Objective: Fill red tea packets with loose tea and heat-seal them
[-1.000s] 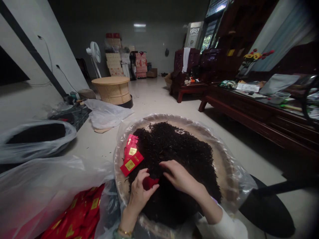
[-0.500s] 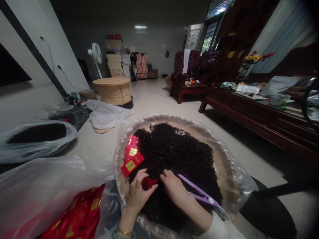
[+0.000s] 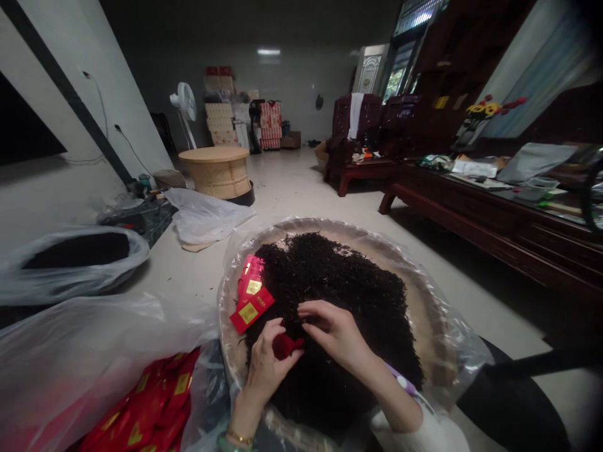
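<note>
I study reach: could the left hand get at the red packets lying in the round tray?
Probably yes: the red packets lie just beyond the left hand, nothing visibly blocking, though it holds a red pouch.

Dim overall; daylight at upper-right window (image 3: 400,70); glare streak on far wall (image 3: 294,81); edges stretched, soft
</note>
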Demonstrator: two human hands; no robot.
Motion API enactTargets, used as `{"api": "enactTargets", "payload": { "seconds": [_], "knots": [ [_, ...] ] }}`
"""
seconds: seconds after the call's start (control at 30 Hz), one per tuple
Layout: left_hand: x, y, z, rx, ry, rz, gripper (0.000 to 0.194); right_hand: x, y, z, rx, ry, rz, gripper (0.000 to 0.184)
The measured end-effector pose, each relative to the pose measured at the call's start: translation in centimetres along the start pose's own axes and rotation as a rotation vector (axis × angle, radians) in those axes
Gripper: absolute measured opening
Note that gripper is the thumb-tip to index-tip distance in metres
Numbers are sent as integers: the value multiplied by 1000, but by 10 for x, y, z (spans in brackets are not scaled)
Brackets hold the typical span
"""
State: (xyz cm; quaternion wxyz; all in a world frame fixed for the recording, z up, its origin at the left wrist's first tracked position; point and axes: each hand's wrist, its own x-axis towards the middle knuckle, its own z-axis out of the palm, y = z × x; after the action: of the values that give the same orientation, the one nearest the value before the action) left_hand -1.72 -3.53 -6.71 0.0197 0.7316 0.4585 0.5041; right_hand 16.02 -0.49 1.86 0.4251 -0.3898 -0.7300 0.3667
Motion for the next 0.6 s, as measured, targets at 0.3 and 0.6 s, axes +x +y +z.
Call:
{"api": "enactTargets", "payload": {
  "seconds": [0.3,0.6],
  "knots": [
    [1,4,6,-48,20,3,41,-5,-1,6,140,-5,-15,22],
    [3,13,2,-108,-86,-18,51,6,5,6,-40,-120,-12,23]
  ]
}}
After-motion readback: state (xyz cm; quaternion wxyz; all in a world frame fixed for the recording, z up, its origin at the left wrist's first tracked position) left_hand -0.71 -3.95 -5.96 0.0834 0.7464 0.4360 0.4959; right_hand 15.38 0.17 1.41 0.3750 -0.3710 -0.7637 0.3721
